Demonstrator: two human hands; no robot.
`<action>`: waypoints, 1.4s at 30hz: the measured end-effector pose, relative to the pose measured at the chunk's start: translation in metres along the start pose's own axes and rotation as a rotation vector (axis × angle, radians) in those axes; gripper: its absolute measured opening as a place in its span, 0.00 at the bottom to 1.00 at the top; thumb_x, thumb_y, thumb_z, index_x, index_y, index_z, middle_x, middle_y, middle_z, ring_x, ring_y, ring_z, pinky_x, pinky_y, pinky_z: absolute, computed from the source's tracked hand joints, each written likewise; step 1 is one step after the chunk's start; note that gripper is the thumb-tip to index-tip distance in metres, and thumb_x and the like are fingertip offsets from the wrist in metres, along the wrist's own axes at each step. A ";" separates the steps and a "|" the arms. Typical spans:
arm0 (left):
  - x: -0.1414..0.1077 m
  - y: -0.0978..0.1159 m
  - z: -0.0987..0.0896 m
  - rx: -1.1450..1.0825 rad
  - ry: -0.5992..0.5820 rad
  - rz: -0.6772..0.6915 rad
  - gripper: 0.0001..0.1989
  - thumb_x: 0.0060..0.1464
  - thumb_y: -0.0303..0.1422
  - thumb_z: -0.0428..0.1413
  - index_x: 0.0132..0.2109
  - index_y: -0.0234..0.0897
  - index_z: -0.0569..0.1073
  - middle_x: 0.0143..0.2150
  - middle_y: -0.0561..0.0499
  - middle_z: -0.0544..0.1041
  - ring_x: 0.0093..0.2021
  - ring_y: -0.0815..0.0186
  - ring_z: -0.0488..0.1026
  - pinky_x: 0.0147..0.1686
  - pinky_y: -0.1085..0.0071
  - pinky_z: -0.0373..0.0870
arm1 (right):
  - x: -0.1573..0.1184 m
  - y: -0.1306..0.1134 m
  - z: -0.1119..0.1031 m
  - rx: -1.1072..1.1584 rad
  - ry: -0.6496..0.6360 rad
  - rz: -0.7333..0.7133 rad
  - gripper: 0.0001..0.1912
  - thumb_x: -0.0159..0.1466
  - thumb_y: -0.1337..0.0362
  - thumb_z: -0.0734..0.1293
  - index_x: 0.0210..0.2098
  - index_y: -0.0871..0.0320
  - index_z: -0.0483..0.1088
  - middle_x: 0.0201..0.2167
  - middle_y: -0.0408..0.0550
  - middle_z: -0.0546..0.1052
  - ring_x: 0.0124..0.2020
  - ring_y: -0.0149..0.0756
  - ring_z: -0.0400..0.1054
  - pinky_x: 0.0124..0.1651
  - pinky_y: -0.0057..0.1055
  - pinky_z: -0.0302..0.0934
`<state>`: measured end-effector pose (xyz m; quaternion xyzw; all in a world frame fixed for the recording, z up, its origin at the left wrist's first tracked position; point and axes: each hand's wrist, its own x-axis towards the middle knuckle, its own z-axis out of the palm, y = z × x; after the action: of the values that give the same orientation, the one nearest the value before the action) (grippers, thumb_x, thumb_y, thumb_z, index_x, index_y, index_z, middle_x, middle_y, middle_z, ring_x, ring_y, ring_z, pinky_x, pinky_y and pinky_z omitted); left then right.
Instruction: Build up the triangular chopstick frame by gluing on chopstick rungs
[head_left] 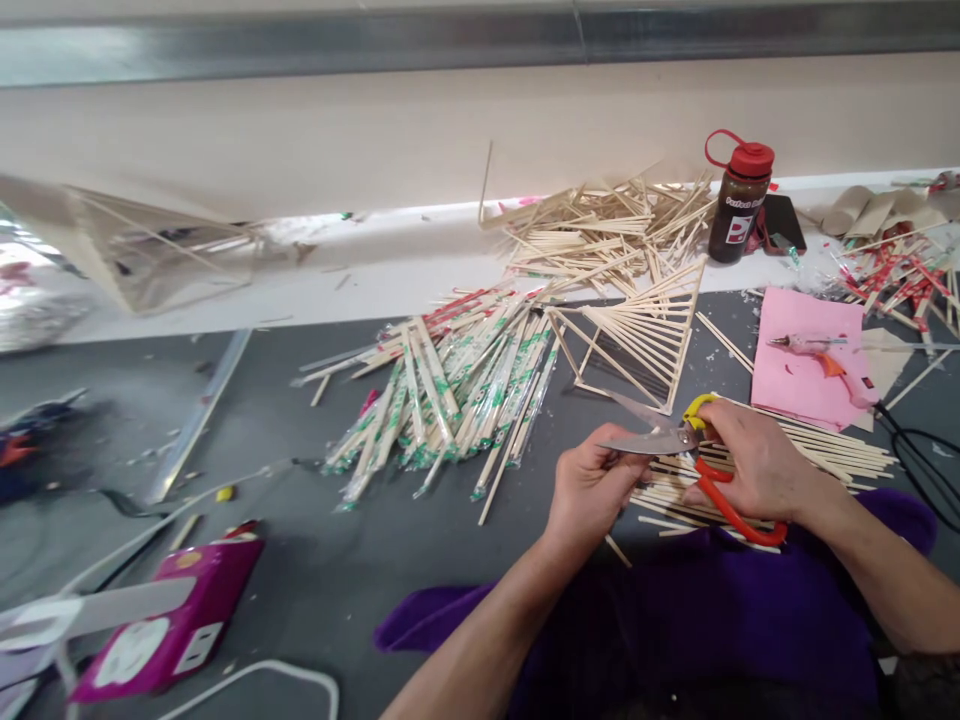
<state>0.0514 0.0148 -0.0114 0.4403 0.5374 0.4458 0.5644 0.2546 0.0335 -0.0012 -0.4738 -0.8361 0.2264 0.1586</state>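
Wrapped chopsticks [439, 380] lie left of your left hand [592, 488], its fingers pinched together, contents hidden, by the parted scissors [681, 440]; your right hand [766, 460] grips these. A careless squeeze could nick your left fingers.

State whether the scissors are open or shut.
Open: the scissors have their blades spread apart in a V, handles in the right hand.

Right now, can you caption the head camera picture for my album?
Right hand holds open scissors by the left hand, near wrapped chopsticks and a hot-glue gun.
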 end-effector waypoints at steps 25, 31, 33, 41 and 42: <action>-0.001 0.007 -0.001 -0.411 -0.296 -0.281 0.20 0.40 0.42 0.68 0.27 0.34 0.66 0.13 0.57 0.67 0.10 0.82 0.46 0.11 0.82 0.38 | -0.003 0.006 -0.004 0.087 -0.038 -0.088 0.29 0.48 0.48 0.73 0.42 0.58 0.64 0.35 0.48 0.72 0.31 0.37 0.64 0.33 0.32 0.56; -0.001 0.006 -0.002 -0.537 -0.414 -0.381 0.22 0.38 0.43 0.69 0.28 0.35 0.65 0.12 0.60 0.64 0.09 0.82 0.42 0.10 0.82 0.36 | -0.002 0.010 -0.005 0.111 -0.066 -0.116 0.29 0.48 0.46 0.74 0.40 0.57 0.64 0.32 0.46 0.71 0.29 0.34 0.62 0.31 0.30 0.55; -0.001 0.005 -0.003 -0.564 -0.455 -0.414 0.22 0.38 0.42 0.68 0.29 0.36 0.64 0.12 0.61 0.63 0.09 0.82 0.40 0.09 0.82 0.35 | -0.003 0.011 -0.005 0.115 -0.065 -0.135 0.30 0.47 0.44 0.74 0.40 0.57 0.64 0.33 0.46 0.71 0.30 0.35 0.63 0.32 0.30 0.55; 0.002 0.003 -0.001 -0.319 -0.205 -0.233 0.19 0.41 0.41 0.66 0.30 0.34 0.67 0.16 0.55 0.71 0.10 0.80 0.52 0.11 0.81 0.43 | -0.001 0.005 -0.005 0.014 -0.054 -0.006 0.27 0.51 0.45 0.71 0.40 0.59 0.66 0.32 0.49 0.72 0.31 0.39 0.65 0.33 0.33 0.55; 0.003 0.003 -0.001 -0.251 -0.125 -0.178 0.18 0.42 0.40 0.66 0.31 0.34 0.67 0.18 0.55 0.72 0.12 0.79 0.55 0.11 0.81 0.45 | -0.001 0.002 -0.004 0.001 -0.047 0.032 0.26 0.52 0.45 0.70 0.40 0.60 0.66 0.33 0.50 0.72 0.31 0.40 0.65 0.33 0.34 0.56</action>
<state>0.0507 0.0181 -0.0094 0.3439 0.4785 0.4294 0.6844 0.2583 0.0343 0.0008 -0.4817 -0.8317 0.2405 0.1357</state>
